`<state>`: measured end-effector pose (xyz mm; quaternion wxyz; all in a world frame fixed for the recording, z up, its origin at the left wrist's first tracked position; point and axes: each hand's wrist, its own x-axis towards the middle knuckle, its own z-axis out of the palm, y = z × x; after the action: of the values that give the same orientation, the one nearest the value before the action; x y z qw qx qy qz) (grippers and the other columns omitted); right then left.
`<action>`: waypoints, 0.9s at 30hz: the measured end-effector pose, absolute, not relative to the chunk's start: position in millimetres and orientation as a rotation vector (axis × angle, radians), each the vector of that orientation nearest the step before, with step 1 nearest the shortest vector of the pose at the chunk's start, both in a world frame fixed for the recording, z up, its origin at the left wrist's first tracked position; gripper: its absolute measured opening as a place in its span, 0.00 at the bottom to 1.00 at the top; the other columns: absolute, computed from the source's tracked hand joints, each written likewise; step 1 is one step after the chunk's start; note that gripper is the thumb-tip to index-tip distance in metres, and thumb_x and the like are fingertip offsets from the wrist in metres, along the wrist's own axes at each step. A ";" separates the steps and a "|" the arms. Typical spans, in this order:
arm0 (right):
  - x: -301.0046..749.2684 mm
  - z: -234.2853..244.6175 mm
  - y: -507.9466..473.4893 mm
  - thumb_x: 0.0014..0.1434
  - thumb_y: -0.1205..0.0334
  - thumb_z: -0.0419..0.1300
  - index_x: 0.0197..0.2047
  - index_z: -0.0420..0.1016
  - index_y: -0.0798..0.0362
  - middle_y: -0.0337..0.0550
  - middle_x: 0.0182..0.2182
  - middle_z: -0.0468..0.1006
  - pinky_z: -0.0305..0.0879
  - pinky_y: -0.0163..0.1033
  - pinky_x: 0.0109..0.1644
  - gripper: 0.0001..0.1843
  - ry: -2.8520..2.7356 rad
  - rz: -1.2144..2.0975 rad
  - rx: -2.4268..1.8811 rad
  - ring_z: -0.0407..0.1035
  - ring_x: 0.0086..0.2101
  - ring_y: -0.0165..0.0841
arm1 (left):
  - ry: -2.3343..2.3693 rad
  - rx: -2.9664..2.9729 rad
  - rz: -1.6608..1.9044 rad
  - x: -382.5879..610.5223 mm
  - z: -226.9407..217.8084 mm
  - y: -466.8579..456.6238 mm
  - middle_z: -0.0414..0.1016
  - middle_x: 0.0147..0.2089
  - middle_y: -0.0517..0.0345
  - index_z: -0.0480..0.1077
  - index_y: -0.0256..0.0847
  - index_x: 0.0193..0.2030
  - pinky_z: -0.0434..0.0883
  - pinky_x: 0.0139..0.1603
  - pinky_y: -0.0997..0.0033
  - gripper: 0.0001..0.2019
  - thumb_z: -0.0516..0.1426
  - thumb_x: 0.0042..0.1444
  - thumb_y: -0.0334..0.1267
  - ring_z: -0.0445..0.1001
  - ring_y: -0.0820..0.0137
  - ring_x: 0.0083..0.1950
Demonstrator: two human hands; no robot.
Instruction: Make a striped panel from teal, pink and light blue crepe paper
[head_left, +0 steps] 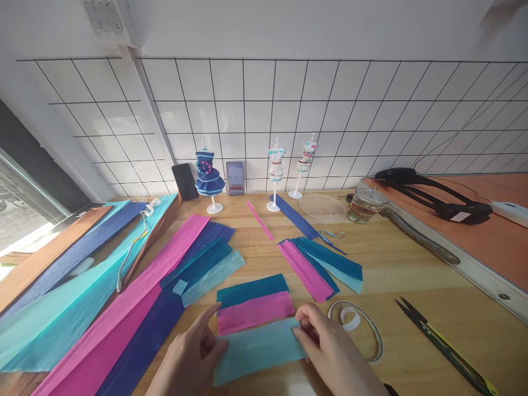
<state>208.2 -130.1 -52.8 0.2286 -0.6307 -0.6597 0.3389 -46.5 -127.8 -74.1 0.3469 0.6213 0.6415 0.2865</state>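
Observation:
In front of me a light blue crepe paper strip [258,352] lies across the wooden table, tilted slightly up to the right. My left hand [193,344] is at its left end, thumb on the paper, curled fingers partly hidden, index finger stretched toward the corner of the pink strip. At the right end my right hand [324,338] pinches the upper corner between thumb and fingers. Just beyond lies a pink crepe paper strip [256,312], overlapping a teal strip [253,290]. Farther right is a fanned pile of pink, teal and light blue strips [309,269].
Scissors [445,344] and a tape roll [377,335] lie right. Long crepe sheets [140,308] spread left. Small dress forms [276,165], one wearing a blue paper dress [210,181], stand at the back near phones [235,179] and a glass [365,206].

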 end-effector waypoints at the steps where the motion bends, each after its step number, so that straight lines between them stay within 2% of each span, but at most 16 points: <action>1: 208.0 -55.0 -130.7 0.59 0.62 0.49 0.32 0.57 0.46 0.35 0.26 0.72 0.62 0.36 0.30 0.04 -1.864 0.861 -1.736 0.70 0.27 0.32 | 1.685 1.624 0.725 -47.3 -77.9 -129.6 0.65 0.20 0.69 0.63 0.42 0.58 0.61 0.26 0.74 0.26 0.56 0.51 0.44 0.66 0.72 0.22; 8: 212.6 -78.3 -131.6 0.62 0.66 0.47 0.31 0.55 0.46 0.30 0.23 0.71 0.59 0.34 0.25 0.08 -2.111 0.414 -1.600 0.69 0.23 0.29 | 1.804 1.583 0.737 -38.3 -77.8 -133.6 0.64 0.22 0.69 0.58 0.44 0.61 0.60 0.26 0.74 0.28 0.50 0.54 0.49 0.64 0.72 0.22; 14: 207.7 -71.8 -127.0 0.64 0.64 0.45 0.31 0.57 0.46 0.31 0.24 0.71 0.62 0.34 0.24 0.09 -2.110 0.256 -1.569 0.70 0.23 0.29 | 1.809 1.649 0.759 -32.7 -74.1 -129.6 0.65 0.24 0.68 0.57 0.46 0.62 0.59 0.25 0.74 0.25 0.46 0.58 0.48 0.65 0.72 0.23; 19: 202.7 -69.7 -123.9 0.67 0.61 0.41 0.33 0.60 0.46 0.34 0.26 0.74 0.65 0.34 0.25 0.12 -2.113 0.130 -1.535 0.73 0.25 0.30 | 1.811 1.747 0.592 -37.5 -72.9 -125.8 0.67 0.25 0.67 0.53 0.42 0.64 0.62 0.27 0.74 0.26 0.45 0.59 0.47 0.68 0.71 0.25; 27: 202.1 -65.4 -119.2 0.68 0.55 0.37 0.34 0.62 0.45 0.35 0.25 0.76 0.66 0.32 0.22 0.17 -2.086 0.045 -1.518 0.73 0.23 0.29 | 1.894 1.765 0.707 -28.1 -73.8 -129.1 0.67 0.24 0.69 0.57 0.46 0.62 0.62 0.28 0.75 0.23 0.44 0.59 0.43 0.68 0.71 0.23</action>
<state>202.1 -119.2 -65.4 0.2768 -0.5652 -0.7769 0.0167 -28.1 -129.1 -73.8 0.2267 0.6406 0.6874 0.2565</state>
